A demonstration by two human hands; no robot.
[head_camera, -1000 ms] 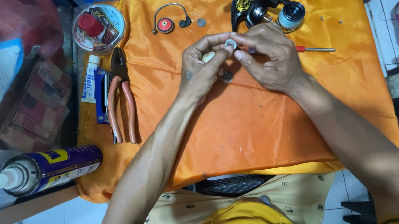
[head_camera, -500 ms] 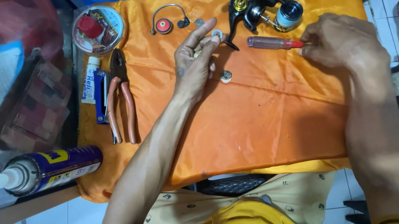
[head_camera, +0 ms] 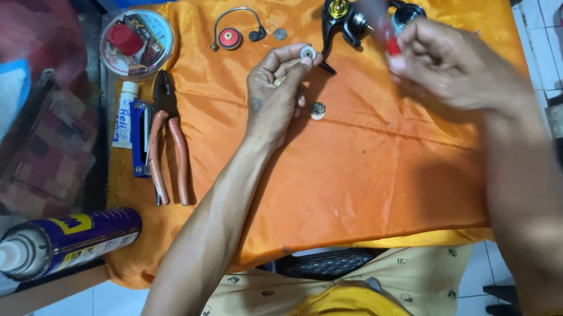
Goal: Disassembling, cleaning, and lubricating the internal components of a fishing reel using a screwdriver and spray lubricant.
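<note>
Head view: nearest, the orange cloth point(head_camera: 345, 193) lies bare along its front edge. At mid-cloth a small metal part point(head_camera: 318, 109) sits loose, just beside the left hand point(head_camera: 276, 93), whose fingertips pinch a small round washer-like piece point(head_camera: 308, 52). The right hand point(head_camera: 448, 65) is closed around a red-handled screwdriver point(head_camera: 385, 30), blurred. By the far edge lies the fishing reel point(head_camera: 357, 19). The loose part could roll off if the cloth gets nudged.
</note>
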